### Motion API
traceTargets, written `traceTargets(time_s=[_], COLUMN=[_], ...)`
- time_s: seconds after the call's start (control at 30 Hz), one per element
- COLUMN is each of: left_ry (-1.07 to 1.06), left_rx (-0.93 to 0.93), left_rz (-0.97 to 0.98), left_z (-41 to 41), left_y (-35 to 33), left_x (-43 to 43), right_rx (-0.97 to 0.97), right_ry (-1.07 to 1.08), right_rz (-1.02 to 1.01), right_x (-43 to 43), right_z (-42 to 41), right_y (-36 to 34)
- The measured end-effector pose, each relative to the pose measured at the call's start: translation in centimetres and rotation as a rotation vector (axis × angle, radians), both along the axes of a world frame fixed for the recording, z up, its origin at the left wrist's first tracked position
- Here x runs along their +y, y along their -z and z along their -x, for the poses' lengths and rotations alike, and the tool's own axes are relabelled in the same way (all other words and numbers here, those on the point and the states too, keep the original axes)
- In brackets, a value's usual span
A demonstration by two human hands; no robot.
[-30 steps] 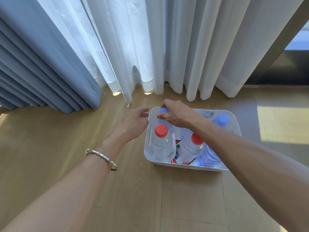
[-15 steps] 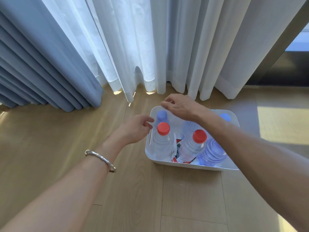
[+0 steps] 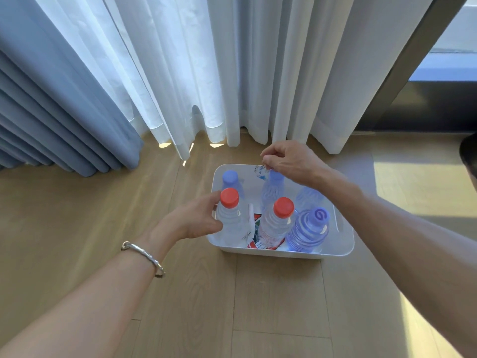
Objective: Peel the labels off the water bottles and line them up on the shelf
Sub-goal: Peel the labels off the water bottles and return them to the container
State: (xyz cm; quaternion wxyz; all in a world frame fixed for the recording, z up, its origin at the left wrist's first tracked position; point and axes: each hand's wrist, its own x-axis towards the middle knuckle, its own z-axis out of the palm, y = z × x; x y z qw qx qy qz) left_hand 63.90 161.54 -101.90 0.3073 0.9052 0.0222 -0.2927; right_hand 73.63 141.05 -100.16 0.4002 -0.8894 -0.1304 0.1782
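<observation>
Head view: six water bottles stand upright in a white bin (image 3: 281,250) on the wooden floor (image 3: 77,228). Two have red caps, the front-left bottle (image 3: 232,220) and the front-middle bottle (image 3: 277,223). Three have blue caps: the front-right bottle (image 3: 309,228), the back-left bottle (image 3: 230,177) and the back-middle bottle (image 3: 272,188). The right wrist hides the cap of the sixth, the back-right bottle (image 3: 307,198). Loose labels (image 3: 255,244), red and white, lie on the bin's bottom between the front bottles. The left hand (image 3: 193,222) reaches in from the bin's left side, its thumb just under the red cap and its fingers curled round the front-left bottle's shoulder. The right hand (image 3: 291,161) hangs over the bin's far edge, palm down, its fingers bunched and seemingly pinching a clear label (image 3: 259,172) with blue print above the back-middle bottle. A silver bracelet (image 3: 144,255) circles the left wrist. White curtains (image 3: 232,73) hang just behind the bin, with a blue curtain (image 3: 51,112) to the left.
</observation>
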Motion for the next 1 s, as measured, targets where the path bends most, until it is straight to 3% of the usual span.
traceTargets(time_s=[0.13, 0.3, 0.5, 0.73, 1.0], left_ry=[-0.049, -0.366, -0.413, -0.44, -0.588], left_rx=[-0.014, -0.284, -0.193, -0.34, -0.516], left_rz=[0.022, 0.063, 0.213, 0.045, 0.543], left_z=[-0.1, -1.6, -3.9, -4.0, -4.1], left_y=[0.4, 0.6, 1.8, 1.5, -6.0], left_x=[0.4, 0.7, -0.8, -0.9, 1.9], right_rx=[-0.014, -0.027, -0.011, -0.019, -0.037], right_ry=[-0.029, -0.032, -0.095, -0.089, 0.017], right_rz=[-0.021, -0.025, 0.034, 0.022, 0.009], right_x=[0.4, 1.3, 2.0, 2.6, 3.6], right_z=[0.1, 0.0, 0.5, 0.0, -1.1], right_y=[0.1, 0.5, 0.4, 0.7, 0.6])
